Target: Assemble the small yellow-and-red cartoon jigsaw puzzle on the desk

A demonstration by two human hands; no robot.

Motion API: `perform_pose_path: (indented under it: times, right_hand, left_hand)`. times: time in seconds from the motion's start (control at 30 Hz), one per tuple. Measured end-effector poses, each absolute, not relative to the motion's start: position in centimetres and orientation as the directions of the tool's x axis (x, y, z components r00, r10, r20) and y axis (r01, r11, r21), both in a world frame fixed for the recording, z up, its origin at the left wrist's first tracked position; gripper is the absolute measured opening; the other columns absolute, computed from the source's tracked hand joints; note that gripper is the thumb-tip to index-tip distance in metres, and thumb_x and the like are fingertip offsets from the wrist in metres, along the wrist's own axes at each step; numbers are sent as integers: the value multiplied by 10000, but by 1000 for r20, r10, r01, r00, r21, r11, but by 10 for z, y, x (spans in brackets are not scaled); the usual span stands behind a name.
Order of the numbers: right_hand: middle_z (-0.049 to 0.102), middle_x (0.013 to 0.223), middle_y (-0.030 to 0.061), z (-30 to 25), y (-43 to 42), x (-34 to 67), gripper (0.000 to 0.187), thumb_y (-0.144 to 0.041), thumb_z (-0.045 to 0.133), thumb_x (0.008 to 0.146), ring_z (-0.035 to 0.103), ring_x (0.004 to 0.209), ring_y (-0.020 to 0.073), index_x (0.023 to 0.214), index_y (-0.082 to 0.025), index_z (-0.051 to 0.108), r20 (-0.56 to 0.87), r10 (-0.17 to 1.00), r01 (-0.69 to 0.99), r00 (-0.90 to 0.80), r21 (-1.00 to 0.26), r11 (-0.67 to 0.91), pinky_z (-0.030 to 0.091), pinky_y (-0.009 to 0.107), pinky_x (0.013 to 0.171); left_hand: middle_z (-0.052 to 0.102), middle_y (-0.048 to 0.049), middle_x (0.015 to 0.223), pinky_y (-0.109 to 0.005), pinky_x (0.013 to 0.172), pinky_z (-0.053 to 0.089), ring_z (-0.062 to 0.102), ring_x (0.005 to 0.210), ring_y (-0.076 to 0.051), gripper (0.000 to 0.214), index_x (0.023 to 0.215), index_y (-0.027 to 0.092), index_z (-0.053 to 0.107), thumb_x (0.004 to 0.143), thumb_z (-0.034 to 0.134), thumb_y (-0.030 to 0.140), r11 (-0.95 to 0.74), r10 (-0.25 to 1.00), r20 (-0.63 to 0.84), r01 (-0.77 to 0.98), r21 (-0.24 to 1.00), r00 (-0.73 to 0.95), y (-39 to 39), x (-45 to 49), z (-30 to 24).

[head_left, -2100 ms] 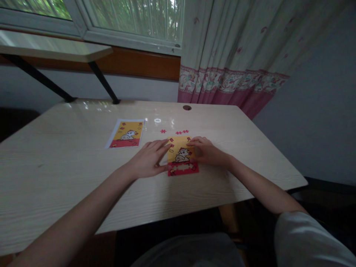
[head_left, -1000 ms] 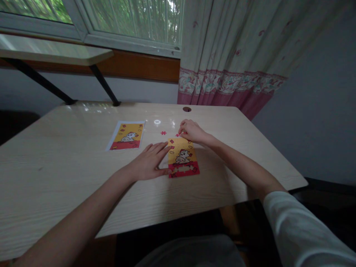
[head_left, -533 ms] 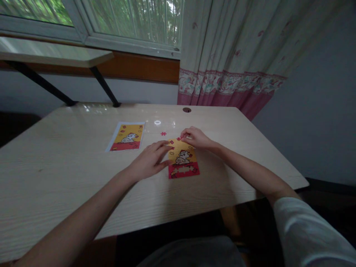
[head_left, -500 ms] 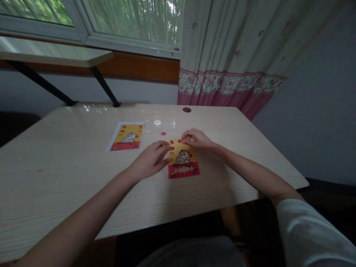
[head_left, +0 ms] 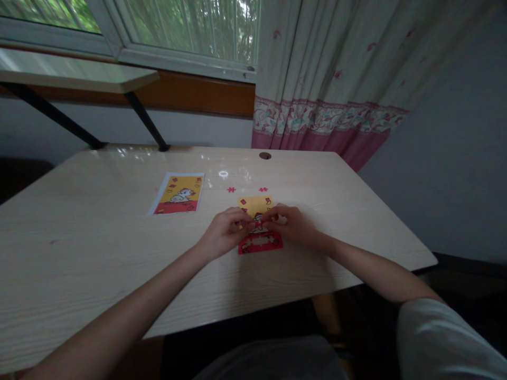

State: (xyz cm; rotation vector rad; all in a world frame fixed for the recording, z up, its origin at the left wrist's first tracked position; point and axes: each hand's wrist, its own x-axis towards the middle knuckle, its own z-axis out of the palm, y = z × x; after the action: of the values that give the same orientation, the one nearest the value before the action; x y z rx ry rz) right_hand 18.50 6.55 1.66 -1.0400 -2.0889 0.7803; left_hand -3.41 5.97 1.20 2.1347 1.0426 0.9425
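Observation:
A small red jigsaw piece [head_left: 259,224] is held between the fingertips of both hands, over the middle of the jigsaw puzzle [head_left: 253,203]. My left hand [head_left: 226,231] pinches it from the left, and my right hand [head_left: 291,224] pinches it from the right. The puzzle has a yellow upper part with a white animal, partly covered by my fingers. Its red lower band has a gap through which the tabletop shows. Beyond the puzzle's far edge lie two more red pieces, one on the left [head_left: 231,189] and one on the right [head_left: 263,189].
A printed reference picture [head_left: 180,194] with the same design lies to the left on the wooden desk [head_left: 119,253]. A raised shelf [head_left: 79,74] on black supports stands at the back left. A round cable hole [head_left: 265,155] sits near the far edge, before a curtain [head_left: 317,116].
My right hand has brought its red piece nearer, from the puzzle's far edge to its middle. My left hand has closed in from the puzzle's left edge. The right-hand loose piece now shows.

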Motion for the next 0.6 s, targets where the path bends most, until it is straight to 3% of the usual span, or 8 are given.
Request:
perform_pose_path:
  times: [0.1, 0.27, 0.6]
  right_hand:
    - [673, 805, 12, 14, 68, 186, 100, -297, 644, 819, 572, 710, 125, 878, -228, 686, 386, 826, 461, -411, -694, 554, 441, 262, 652]
    - [679, 780, 15, 11, 70, 189, 111, -314, 604, 857, 577, 742, 144, 837, -237, 681, 527, 725, 541, -444, -487, 686, 418, 302, 721]
    - [677, 773, 27, 12, 67, 185, 192, -345, 553, 892, 566, 729, 149, 824, -225, 687, 608, 610, 563, -508, -302, 769, 379, 296, 721]
  left_hand:
    - [623, -39, 738, -298, 627, 438, 550, 695, -159, 227, 741, 180, 664, 815, 539, 355, -431, 880, 269, 419, 799, 391, 60, -35, 15]
    - [595, -30, 695, -278, 566, 401, 505, 620, -139, 262, 702, 172, 647, 780, 545, 400, -288, 934, 168, 386, 877, 315, 63, -36, 14]
    - [594, -35, 704, -289, 589, 397, 520, 642, -150, 280, 719, 169, 663, 778, 534, 411, -303, 924, 160, 406, 862, 348, 63, -35, 11]
